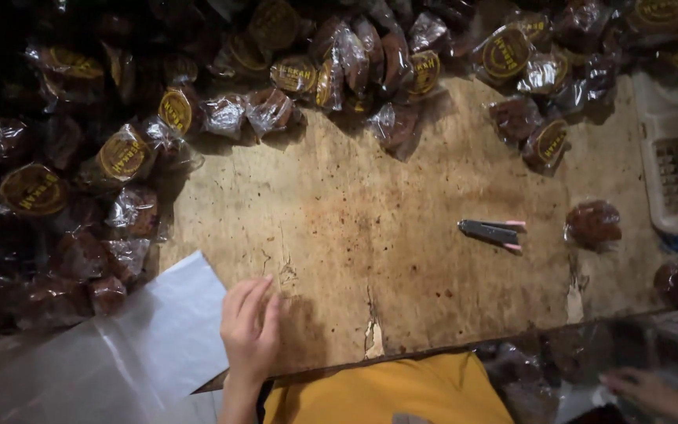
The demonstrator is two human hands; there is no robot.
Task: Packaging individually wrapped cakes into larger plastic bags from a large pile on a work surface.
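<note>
Brown wrapped cakes [272, 110] bear yellow round labels [505, 53].

Clear-wrapped brown cakes [331, 71], round yellow labels [122, 157]

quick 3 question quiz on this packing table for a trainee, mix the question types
1. True or false: the left hand rests flat beside the stack of clear plastic bags.
2. Multiple choice: what lies alone on the bare wooden table, towards the right? A) a stapler B) a spoon C) a roll of tape
3. Short answer: what sits just right of the stapler?

Key
1. True; the fingers lie flat on the wood at the bags' edge, holding nothing.
2. A
3. A single wrapped dark cake, apart from the big pile of wrapped cakes along the far and left sides.

The right hand is blurred at the lower right corner, so no question on it.
</note>
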